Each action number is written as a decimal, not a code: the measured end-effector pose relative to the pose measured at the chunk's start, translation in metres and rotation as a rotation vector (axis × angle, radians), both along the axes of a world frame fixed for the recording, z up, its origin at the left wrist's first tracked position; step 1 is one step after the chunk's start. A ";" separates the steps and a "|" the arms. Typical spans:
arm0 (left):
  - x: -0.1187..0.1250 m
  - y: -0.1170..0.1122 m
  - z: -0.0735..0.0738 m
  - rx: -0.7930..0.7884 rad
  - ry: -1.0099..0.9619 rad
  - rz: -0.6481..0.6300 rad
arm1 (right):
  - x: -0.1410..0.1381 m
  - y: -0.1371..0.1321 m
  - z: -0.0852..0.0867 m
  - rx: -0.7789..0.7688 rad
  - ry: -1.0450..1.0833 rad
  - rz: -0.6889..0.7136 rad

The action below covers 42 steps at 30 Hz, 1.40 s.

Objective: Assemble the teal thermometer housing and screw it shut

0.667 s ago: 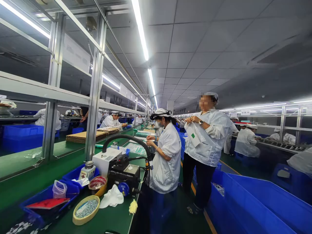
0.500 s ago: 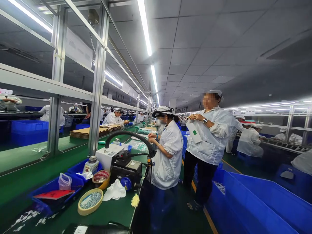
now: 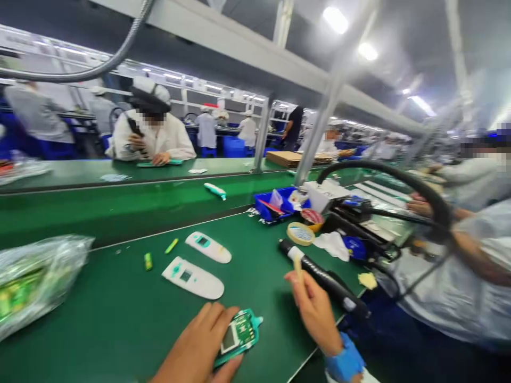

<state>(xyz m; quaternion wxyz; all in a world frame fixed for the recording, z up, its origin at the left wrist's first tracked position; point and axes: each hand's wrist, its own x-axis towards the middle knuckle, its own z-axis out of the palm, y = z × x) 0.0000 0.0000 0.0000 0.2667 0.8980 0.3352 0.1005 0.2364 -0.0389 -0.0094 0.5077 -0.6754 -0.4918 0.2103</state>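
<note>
My left hand (image 3: 203, 340) is closed around a teal device housing (image 3: 255, 343) with a bare green circuit board (image 3: 244, 329) and a small display facing up. My right hand (image 3: 315, 306) is raised over the bench, thumb and fingers drawn together. A slim pale yellow piece (image 3: 297, 266) sticks up from them; I cannot tell whether it is held or covers a fingertip. A blue band (image 3: 345, 359) wraps that wrist. Beside the right hand lies a black electric screwdriver (image 3: 319, 271). Two white handheld device shells (image 3: 194, 277) with display windows lie beyond my left hand.
Green batteries (image 3: 148, 261) lie loose, and more fill a clear bag (image 3: 40, 282) at left. Behind are a blue bin (image 3: 275, 205), a round tray of screws (image 3: 301, 233) and a black hose (image 3: 391, 170). Co-workers sit across the bench and at right.
The view has swung left and down from the aisle to the bench. Both my hands, the circuit board and the white shells have come into sight.
</note>
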 end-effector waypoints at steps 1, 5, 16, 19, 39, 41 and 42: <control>0.003 -0.001 0.007 -0.046 -0.004 0.005 | -0.002 -0.004 0.001 0.007 0.063 -0.019; 0.010 -0.003 0.018 -0.062 -0.022 0.017 | -0.021 -0.024 0.012 0.079 0.418 -0.058; 0.007 -0.003 0.014 -0.084 -0.016 0.007 | -0.047 -0.043 0.014 0.035 0.425 0.151; 0.008 -0.004 0.016 -0.071 -0.029 0.019 | -0.047 -0.045 0.014 0.025 0.393 0.156; 0.008 -0.003 0.016 -0.049 0.057 -0.010 | -0.044 -0.042 0.016 -0.096 0.310 0.234; 0.008 -0.003 0.014 -0.017 0.070 -0.013 | -0.044 -0.041 0.017 -0.111 0.302 0.242; 0.007 -0.004 0.013 0.002 0.077 -0.018 | -0.044 -0.040 0.018 -0.116 0.297 0.244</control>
